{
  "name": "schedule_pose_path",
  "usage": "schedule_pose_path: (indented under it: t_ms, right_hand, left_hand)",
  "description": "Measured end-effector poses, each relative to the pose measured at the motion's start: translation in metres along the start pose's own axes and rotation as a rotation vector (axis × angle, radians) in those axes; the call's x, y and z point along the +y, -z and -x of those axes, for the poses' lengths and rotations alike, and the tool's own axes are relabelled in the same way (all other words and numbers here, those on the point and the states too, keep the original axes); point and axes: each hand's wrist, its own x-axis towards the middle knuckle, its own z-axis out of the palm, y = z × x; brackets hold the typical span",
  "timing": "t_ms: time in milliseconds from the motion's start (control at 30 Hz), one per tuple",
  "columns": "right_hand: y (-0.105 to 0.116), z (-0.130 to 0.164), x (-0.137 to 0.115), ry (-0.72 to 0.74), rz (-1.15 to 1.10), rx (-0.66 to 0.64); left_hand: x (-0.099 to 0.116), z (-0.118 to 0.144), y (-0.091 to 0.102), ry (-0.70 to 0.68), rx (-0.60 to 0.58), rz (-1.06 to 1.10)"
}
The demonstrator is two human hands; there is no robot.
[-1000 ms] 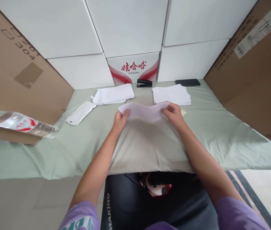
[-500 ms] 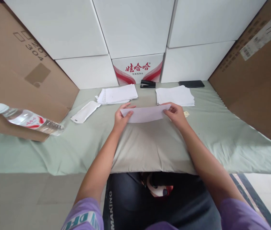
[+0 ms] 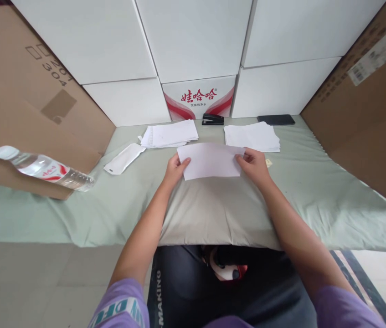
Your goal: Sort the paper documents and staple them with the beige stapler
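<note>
1. Sheet of white paper (image 3: 210, 160): lying over the far edge of a grey pillow (image 3: 213, 209), long axis running left to right, far edge rising slightly toward the boxes.
2. Left hand (image 3: 174, 169): reaching forward with the forearm extended, thumb on top of the sheet's left edge, fingers underneath, pinching it.
3. Right hand (image 3: 254, 165): mirroring that pose, thumb and fingertips pinching the sheet's right edge, knuckles curled.
4. Paper stacks: left stack (image 3: 171, 135) and right stack (image 3: 251, 136) lying just beyond the sheet on the green cloth (image 3: 316, 182).
5. Black stapler (image 3: 213, 120): sitting between the stacks, against the printed box (image 3: 199, 98).
6. Dark phone (image 3: 276, 119): lying flat, right of the stapler.
7. Water bottle (image 3: 42, 167): lying tilted, well to the left.
</note>
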Motion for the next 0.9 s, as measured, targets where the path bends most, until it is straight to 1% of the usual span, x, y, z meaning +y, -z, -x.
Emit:
schedule_pose_path:
  t_ms: [100,167,267,333,467,567,633,700,800,833,900]
  right_hand:
    - [0.000,0.000,0.000,-0.015,0.015,-0.034]
    - [0.000,-0.001,0.000,-0.034,-0.038,-0.044]
    - [0.000,-0.002,0.000,-0.088,-0.135,-0.074]
    - [0.001,-0.004,0.000,-0.125,-0.198,-0.043]
    - [0.001,-0.007,0.001,-0.173,-0.272,0.077]
    - [0.003,-0.010,0.001,-0.219,-0.310,0.089]
    - [0.009,-0.013,0.000,-0.257,-0.338,0.095]
    - [0.019,-0.017,-0.001,-0.286,-0.362,0.135]
    - [0.037,-0.023,0.003,-0.316,-0.353,0.285]
    - [0.043,-0.026,0.006,-0.332,-0.335,0.342]
    - [0.053,-0.029,0.014,-0.370,-0.284,0.429]
  left_hand:
    - [-0.004,-0.003,0.003,0.049,-0.011,-0.021]
    - [-0.006,-0.004,0.003,0.054,-0.017,-0.004]
    - [-0.005,-0.005,0.004,0.107,-0.075,0.022]
    - [-0.002,-0.004,0.005,0.149,-0.095,0.022]
    - [0.002,-0.003,0.006,0.254,-0.130,-0.019]
    - [0.005,-0.003,0.007,0.290,-0.146,-0.013]
    - [0.009,-0.002,0.009,0.328,-0.174,0.016]
    - [0.017,0.000,0.012,0.452,-0.275,0.028]
    - [0.029,0.005,0.016,0.717,-0.476,-0.037]
    - [0.032,0.006,0.016,0.779,-0.513,-0.068]
    - [0.035,0.010,0.013,0.838,-0.530,-0.110]
